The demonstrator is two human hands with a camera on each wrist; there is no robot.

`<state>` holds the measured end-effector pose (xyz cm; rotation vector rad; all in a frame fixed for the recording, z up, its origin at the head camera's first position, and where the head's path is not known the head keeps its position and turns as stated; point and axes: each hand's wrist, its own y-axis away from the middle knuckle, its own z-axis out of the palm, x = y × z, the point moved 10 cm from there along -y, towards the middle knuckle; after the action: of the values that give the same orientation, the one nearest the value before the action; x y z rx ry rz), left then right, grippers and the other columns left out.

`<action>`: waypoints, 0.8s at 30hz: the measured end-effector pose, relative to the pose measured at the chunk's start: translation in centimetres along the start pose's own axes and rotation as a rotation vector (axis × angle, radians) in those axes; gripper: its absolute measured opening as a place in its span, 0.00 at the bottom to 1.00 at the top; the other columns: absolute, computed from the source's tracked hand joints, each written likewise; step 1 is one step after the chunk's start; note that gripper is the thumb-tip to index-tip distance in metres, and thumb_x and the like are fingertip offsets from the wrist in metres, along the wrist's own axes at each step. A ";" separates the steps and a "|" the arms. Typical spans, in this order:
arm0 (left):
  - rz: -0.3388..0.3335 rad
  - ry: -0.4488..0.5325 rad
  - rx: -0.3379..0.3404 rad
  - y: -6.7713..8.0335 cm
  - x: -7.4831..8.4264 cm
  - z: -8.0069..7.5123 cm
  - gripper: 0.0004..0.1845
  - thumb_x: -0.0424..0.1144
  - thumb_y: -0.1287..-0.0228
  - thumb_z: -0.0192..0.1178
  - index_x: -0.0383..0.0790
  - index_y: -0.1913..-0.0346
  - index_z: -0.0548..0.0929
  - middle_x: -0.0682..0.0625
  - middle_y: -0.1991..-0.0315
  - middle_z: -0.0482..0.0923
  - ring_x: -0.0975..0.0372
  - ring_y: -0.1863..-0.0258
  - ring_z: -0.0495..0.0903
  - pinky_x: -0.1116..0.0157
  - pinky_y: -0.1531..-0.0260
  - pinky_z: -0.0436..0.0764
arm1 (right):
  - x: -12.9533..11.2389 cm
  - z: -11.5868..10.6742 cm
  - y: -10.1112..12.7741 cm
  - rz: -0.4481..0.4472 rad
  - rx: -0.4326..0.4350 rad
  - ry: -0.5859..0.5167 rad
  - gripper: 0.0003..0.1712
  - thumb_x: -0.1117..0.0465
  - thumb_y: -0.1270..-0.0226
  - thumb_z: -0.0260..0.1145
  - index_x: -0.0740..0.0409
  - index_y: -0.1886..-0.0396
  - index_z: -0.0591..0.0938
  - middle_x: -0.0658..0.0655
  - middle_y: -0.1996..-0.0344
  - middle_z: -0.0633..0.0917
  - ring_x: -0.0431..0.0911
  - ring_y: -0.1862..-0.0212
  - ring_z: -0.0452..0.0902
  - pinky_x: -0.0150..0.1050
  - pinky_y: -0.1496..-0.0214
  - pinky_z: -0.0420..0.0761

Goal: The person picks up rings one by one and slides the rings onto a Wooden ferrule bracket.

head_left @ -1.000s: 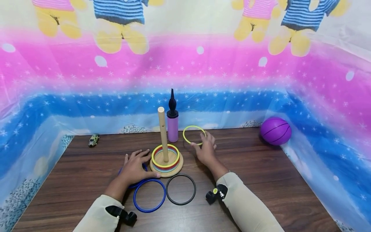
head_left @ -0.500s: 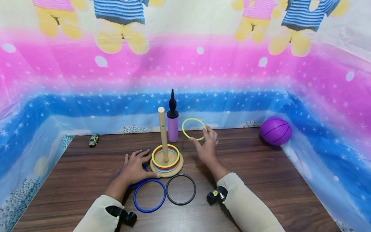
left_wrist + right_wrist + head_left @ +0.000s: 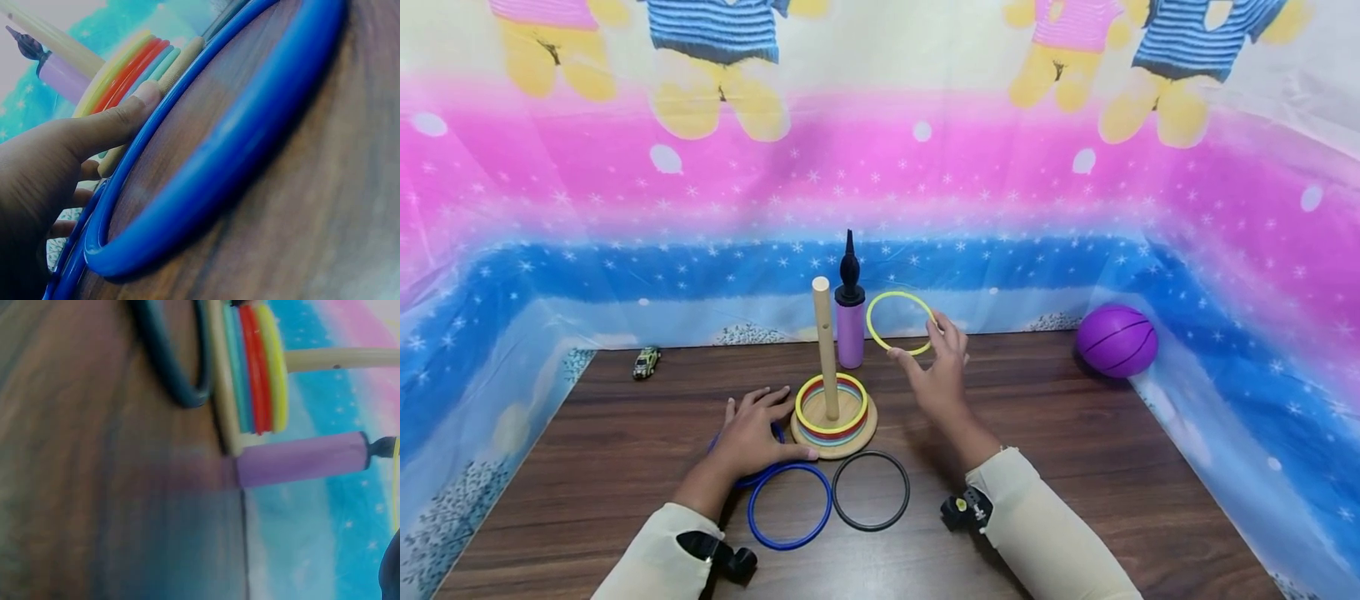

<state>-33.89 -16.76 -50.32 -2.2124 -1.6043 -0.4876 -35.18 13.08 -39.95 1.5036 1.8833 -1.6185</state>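
One blue ring (image 3: 788,547) and one black ring (image 3: 871,527) lie at the bottom middle of the frame. Past them, your left hand (image 3: 751,437), fingers spread, rests at the wooden base (image 3: 838,452) of the tall, upright stick (image 3: 825,342). Farther up, right of middle, your right hand (image 3: 940,362) pinches a yellow ring (image 3: 869,323) off the table (image 3: 1075,433), with the stick to its left.

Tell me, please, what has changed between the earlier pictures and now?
The right hand raised the yellow ring higher, keeping its hold; nothing was newly taken or released. The left hand stayed by the wooden stand; the stacked rings and black ring stayed put.
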 end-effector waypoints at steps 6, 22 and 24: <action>0.000 -0.003 -0.008 0.0 0.2 0.2 0.60 0.74 0.51 0.80 0.45 0.19 0.75 0.37 0.16 0.67 0.33 0.15 0.56 0.18 0.23 0.41 | -2.2 -1.4 -0.4 -0.041 0.027 -0.023 0.48 0.58 0.38 0.86 0.73 0.24 0.76 0.66 0.22 0.75 0.64 0.20 0.62 0.75 0.24 0.58; 0.007 -0.002 0.006 0.1 0.1 -0.1 0.59 0.73 0.50 0.80 0.46 0.19 0.75 0.37 0.16 0.67 0.33 0.15 0.57 0.18 0.23 0.41 | -7.3 -3.0 -1.6 -0.187 0.009 -0.116 0.51 0.50 0.39 0.85 0.71 0.23 0.76 0.65 0.20 0.74 0.61 0.18 0.63 0.65 0.20 0.72; 0.014 -0.003 0.008 0.1 0.2 -0.1 0.59 0.73 0.50 0.80 0.45 0.19 0.75 0.37 0.16 0.67 0.32 0.16 0.57 0.17 0.23 0.41 | -8.1 -3.1 -1.7 -0.217 0.011 -0.128 0.49 0.56 0.40 0.87 0.71 0.24 0.76 0.68 0.21 0.75 0.62 0.19 0.64 0.66 0.21 0.72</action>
<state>-33.76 -16.65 -50.18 -2.2186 -1.5883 -0.4733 -31.67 11.61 -31.98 1.2026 2.0263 -1.7725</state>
